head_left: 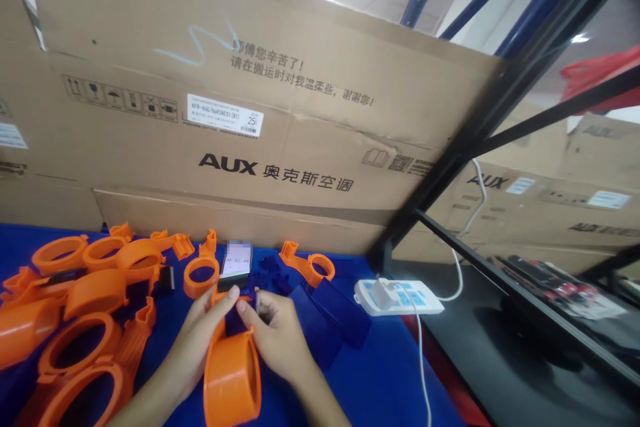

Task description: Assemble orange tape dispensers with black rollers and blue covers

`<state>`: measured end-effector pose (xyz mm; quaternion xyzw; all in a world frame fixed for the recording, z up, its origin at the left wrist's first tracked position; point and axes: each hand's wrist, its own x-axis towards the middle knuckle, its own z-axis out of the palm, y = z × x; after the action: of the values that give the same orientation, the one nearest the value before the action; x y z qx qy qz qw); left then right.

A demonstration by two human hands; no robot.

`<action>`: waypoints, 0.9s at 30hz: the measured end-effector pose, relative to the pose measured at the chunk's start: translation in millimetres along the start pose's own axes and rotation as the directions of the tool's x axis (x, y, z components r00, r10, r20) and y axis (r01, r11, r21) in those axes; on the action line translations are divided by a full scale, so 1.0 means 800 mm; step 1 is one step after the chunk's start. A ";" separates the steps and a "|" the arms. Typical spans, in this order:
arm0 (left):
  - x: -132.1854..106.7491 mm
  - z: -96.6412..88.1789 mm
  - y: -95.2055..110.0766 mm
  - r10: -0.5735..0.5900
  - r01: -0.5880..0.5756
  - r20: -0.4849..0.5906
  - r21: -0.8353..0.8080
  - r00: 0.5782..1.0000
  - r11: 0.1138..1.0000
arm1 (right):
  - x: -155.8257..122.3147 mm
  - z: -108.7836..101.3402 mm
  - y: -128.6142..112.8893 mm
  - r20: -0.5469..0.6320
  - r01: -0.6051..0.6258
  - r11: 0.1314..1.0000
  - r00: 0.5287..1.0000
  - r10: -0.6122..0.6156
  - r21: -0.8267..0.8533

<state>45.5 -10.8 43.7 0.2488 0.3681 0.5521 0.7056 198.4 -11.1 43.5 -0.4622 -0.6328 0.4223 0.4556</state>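
Between my two hands is an orange plastic ring bracket, its wide ring hanging toward me and its arm running up under my fingers. My left hand is closed around the arm from the left side, thumb on top. Pinched in from the right, my right hand has its thumb and curled fingers at the upper part of the same bracket. What lies between the right fingertips is mostly hidden. Just beyond the hands stands a phone with a timer on its lit screen.
Several orange ring brackets pile up on the blue table cover at left; another bracket lies at the back. Dark blue pieces lie right of my hands. A power strip with a white cable sits before the cardboard box.
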 end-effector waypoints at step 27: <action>0.016 -0.014 0.002 0.119 -0.136 0.113 0.150 0.986 0.979 | 0.001 -0.030 -0.011 0.211 0.204 0.912 0.968 -0.135 -0.355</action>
<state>37.7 1.6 34.9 0.3551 0.3567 0.5518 0.6650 219.5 -9.7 57.8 -0.4432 -0.7782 0.2932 0.3346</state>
